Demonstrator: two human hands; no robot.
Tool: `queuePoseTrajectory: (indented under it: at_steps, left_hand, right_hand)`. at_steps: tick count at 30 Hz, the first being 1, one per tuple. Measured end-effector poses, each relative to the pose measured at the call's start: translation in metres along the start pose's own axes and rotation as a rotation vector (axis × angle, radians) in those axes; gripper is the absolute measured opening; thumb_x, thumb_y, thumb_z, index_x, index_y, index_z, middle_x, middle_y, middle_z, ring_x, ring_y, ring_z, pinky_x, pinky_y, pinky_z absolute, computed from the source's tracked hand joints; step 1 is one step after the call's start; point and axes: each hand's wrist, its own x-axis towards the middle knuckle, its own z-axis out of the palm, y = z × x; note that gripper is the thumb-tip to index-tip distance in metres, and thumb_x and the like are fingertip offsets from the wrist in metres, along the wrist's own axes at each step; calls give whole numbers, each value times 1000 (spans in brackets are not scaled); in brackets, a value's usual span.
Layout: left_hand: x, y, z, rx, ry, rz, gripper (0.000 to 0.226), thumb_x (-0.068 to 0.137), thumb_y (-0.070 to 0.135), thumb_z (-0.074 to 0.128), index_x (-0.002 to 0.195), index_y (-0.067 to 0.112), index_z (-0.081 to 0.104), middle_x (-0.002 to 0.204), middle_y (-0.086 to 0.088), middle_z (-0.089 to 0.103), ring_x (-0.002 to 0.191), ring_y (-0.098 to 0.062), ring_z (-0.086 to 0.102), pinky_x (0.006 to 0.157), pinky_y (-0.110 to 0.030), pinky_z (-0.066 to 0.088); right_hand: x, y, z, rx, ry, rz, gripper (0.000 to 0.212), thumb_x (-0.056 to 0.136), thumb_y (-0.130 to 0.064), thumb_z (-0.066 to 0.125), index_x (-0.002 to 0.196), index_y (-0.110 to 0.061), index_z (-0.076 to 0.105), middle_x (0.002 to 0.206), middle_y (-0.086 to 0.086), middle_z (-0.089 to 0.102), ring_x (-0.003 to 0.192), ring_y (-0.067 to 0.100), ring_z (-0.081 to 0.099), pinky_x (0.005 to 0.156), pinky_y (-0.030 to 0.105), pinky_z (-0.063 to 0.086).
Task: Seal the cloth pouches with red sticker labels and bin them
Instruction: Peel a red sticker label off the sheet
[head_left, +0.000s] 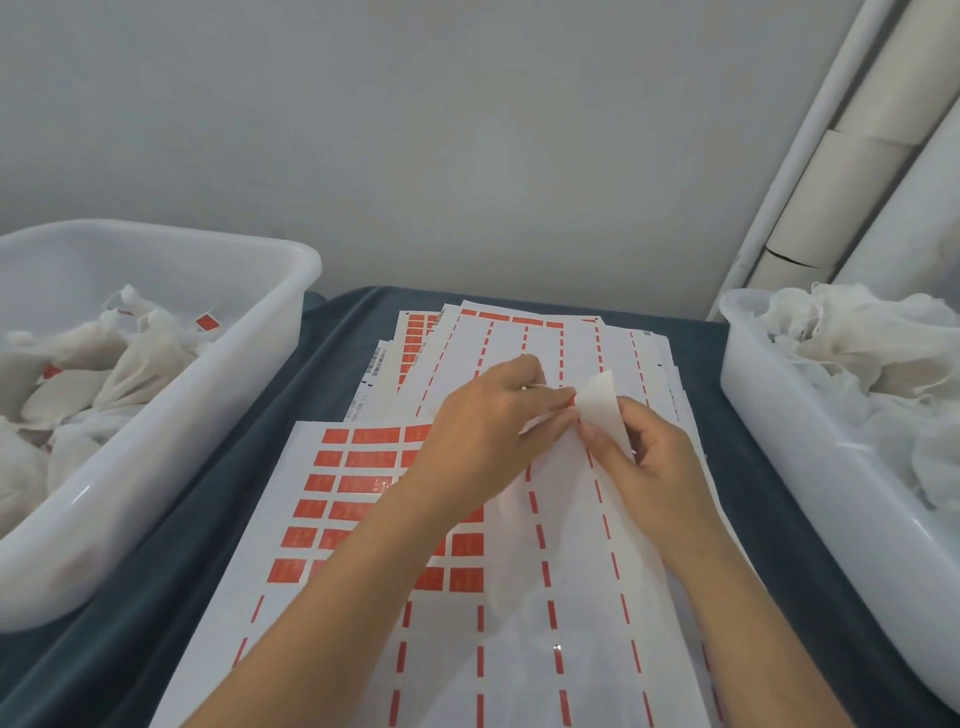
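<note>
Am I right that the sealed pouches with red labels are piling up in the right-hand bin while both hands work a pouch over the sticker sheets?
Not quite. In the head view the pouches with red labels lie in the left bin; the right bin shows only unlabelled cloth. Both the left hand and right hand do hold a pouch over the sticker sheets.

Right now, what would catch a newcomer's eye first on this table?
Probably the sheets of red stickers spread across the dark cloth in the middle. Above them, the left hand and right hand pinch a white pouch between them. A white bin of stickered pouches sits left, and a bin of plain pouches right.
</note>
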Motion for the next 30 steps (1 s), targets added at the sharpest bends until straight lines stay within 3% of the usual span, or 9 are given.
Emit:
queuePoseTrajectory:
  at_steps: [3,8,12,18,22,27,30]
  left_hand:
    - [-1,1,-1,40,17,64,20,78,16,70,97,9,73,78,-6,63,69,-8,45,54,-16,39]
    - [2,0,-3,74,-32,103,18,78,14,69,95,9,73,76,-6,63,65,-12,49,53,-19,41]
    - [4,-3,-1,36,-50,58,21,83,18,65,102,12,72,84,-4,63,72,-8,45,58,-20,43]
    - [5,-4,1,22,-28,67,22,82,18,67,102,11,71,85,-4,64,73,-7,46,58,-16,41]
    - [4,-3,-1,-8,-53,94,22,81,17,68,101,10,72,81,-5,63,71,-8,47,55,-20,44]
    - [7,-7,-6,-99,-93,34,25,84,21,63,107,14,69,80,9,51,67,-3,45,57,-15,43]
    - [6,-5,-3,-154,-35,-103,24,83,23,64,106,18,70,77,17,47,70,-4,48,60,-17,45]
  right_hand:
    - [0,0,0,-17,3,-24,20,86,-36,53,104,-28,54,101,-12,61,88,7,60,79,21,50]
    - [0,1,1,-37,18,-30,21,87,-34,54,106,-25,54,104,-10,61,91,9,59,84,25,50]
    - [0,1,1,-51,17,-33,21,87,-33,54,105,-22,55,102,-8,61,87,7,57,80,21,48]
    - [0,-1,0,-64,24,-20,29,87,-35,53,109,-17,56,109,0,63,94,16,59,87,32,50]
    - [-1,-1,0,-92,23,4,39,88,-32,53,121,-10,53,124,6,58,109,25,56,97,44,47]
    - [-1,-2,0,-47,13,-21,28,88,-31,55,107,-11,56,103,0,60,92,17,56,80,27,47]
    - [0,-2,0,-1,12,12,28,87,-33,55,110,-16,57,107,-2,63,92,15,59,83,31,51]
